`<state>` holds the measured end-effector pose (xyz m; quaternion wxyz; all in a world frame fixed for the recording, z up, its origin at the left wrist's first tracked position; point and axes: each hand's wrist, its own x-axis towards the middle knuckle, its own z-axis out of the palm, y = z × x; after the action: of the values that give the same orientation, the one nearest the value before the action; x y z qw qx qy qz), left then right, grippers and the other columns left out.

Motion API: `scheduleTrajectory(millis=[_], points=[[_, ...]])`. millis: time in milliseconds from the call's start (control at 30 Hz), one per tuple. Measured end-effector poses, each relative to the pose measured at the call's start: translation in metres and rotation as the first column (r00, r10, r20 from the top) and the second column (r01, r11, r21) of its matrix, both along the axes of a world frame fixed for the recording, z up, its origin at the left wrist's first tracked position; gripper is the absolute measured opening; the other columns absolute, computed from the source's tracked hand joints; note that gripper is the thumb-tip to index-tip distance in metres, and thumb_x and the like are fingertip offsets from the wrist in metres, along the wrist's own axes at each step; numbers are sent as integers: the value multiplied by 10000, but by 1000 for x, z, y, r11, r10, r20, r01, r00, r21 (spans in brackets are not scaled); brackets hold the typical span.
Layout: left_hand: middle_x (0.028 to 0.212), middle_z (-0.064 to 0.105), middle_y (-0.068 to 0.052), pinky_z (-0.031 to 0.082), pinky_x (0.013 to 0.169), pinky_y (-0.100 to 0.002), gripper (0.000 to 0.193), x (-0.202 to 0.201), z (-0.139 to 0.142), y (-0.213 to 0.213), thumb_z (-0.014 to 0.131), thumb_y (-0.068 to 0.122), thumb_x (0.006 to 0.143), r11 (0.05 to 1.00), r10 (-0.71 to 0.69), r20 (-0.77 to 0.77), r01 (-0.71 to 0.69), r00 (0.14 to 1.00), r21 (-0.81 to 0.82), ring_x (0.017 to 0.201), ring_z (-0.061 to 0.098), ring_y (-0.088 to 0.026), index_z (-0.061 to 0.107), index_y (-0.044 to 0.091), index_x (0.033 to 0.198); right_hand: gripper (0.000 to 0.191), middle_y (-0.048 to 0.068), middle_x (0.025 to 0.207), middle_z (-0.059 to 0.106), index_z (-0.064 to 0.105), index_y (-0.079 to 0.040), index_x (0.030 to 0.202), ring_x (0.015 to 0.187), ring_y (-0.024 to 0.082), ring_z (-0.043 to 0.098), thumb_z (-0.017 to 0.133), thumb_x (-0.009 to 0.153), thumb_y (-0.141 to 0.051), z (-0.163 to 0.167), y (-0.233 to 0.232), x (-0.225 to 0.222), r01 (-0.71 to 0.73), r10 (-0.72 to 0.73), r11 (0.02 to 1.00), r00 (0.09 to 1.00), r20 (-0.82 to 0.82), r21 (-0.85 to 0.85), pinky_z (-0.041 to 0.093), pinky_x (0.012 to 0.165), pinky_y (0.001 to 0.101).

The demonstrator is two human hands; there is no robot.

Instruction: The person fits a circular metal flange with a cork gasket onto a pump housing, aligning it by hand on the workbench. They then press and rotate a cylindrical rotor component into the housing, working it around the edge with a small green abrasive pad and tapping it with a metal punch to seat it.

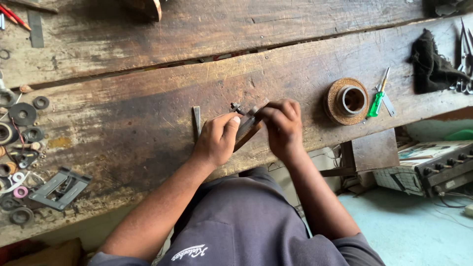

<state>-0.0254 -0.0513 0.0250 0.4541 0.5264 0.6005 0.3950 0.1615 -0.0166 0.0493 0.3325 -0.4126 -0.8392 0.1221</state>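
Both hands, left hand (pixel 217 139) and right hand (pixel 282 124), at frame centre, pinching small metal part (pixel 245 118) between them over wooden bench (pixel 148 113).

Both hands meet at the edge of the worn wooden plank surface (pixel 148 118): the left hand (pixel 217 140) and right hand (pixel 282 125) grip a small dark metal part with a bolt (pixel 244 114). A round cork-rimmed metal ring (pixel 346 100) and green-handled screwdriver (pixel 378 99) lie nearby.

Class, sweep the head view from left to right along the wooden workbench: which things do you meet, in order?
Black rings and washers → grey metal bracket → flat metal strip → left hand → right hand → cork-rimmed ring → green screwdriver → black cloth
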Motion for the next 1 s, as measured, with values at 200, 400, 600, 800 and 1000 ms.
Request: scheduleTrajectory(millis=[200, 400, 600, 800, 1000], points=[[1013, 742, -237, 561, 829, -432, 362, 4, 1, -2, 502, 266, 1056, 965, 70, -26, -61, 997, 255, 973, 727, -377, 711, -27, 1090, 270, 82, 1078, 686, 717, -137, 1038, 1037, 292, 609, 692, 801, -10, 0, 7, 8, -185, 174, 971, 981, 83, 149, 460, 882, 454], [950, 740, -222, 559, 780, -430, 340, 3, 5, -2, 503, 251, 1022, 996, 27, -4, -27, 1000, 90, 920, 745, -371, 715, -10, 1072, 232, 90, 1110, 662, 724, -121, 1053, 1081, 306, 603, 707, 853, -4, 19, 1, 0, -222, 212, 969, 972, 101, 106, 490, 980, 483], [989, 743, -220, 554, 814, -451, 335, 7, 5, -5, 514, 245, 1012, 985, 51, 1, -50, 999, 165, 962, 727, -393, 711, -21, 1059, 276, 100, 1093, 661, 749, -115, 1101, 1025, 308, 602, 702, 856, 1, 24, 5, 9, -195, 191, 981, 974, 117, 16, 494, 890, 465], [1014, 745, -224, 558, 832, -456, 353, 8, 1, -5, 512, 259, 1016, 992, 33, -30, -29, 999, 126, 975, 727, -383, 720, -21, 1077, 275, 146, 974, 624, 793, -126, 1067, 896, 341, 560, 747, 818, -20, 11, 6, 17, -101, 85, 993, 964, 252, 53, 445, 750, 469], [1007, 749, -223, 566, 822, -450, 359, 8, 6, -4, 510, 261, 1011, 994, 37, -3, -37, 999, 102, 965, 736, -374, 727, -18, 1074, 259, 139, 1128, 640, 746, -113, 1146, 1059, 324, 576, 701, 918, 0, 11, 8, 17, -24, 26, 1000, 980, 199, -12, 476, 893, 438]])
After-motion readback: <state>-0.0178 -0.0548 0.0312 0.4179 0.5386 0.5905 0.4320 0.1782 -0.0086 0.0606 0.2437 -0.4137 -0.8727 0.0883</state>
